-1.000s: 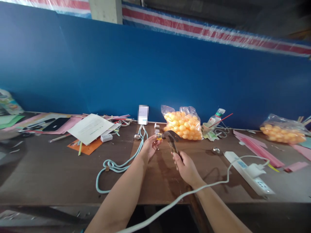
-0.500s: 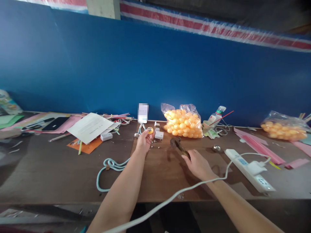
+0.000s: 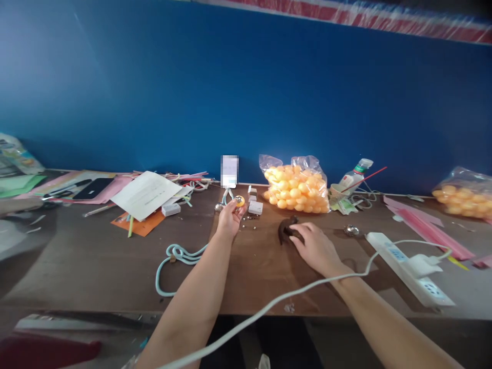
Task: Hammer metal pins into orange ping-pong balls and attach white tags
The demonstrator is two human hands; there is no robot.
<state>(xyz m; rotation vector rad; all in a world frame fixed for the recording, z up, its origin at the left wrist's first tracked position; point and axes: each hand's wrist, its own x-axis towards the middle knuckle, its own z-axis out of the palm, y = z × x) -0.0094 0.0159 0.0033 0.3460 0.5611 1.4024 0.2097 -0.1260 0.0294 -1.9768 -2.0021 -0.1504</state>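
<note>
In the head view, the left hand [image 3: 229, 221] pinches an orange ring [image 3: 240, 201] with a shiny metallic centre between thumb and fingers; the gap closes to the ring's thickness. The right hand [image 3: 315, 249] lies over a claw hammer [image 3: 285, 230], thumb and fingertips touching it behind the dark, curved head. How tightly it closes cannot be told.

Just right of the ring are small white boxes [image 3: 255, 207], hard-edged, with tiny loose metal parts [image 3: 249, 219] nearer the wearer. Beyond the right grip sits a glossy clear plastic bag [image 3: 295, 190] of smooth orange balls. Left of the left forearm, a soft pale-blue cord [image 3: 182, 256] lies looped. Right of the right hand are a round metallic piece [image 3: 351, 230] and a rigid white power strip [image 3: 413, 271].

The hammer's handle is hidden under the right hand. The phone [image 3: 229, 173] beyond the ring has a pixelated screen. A second bag [image 3: 463, 197] is cut off at the right edge.

Bare brown tabletop [image 3: 249, 271] extends between the forearms to the front edge. A white cable [image 3: 284, 296] crosses above it and over the right wrist.
</note>
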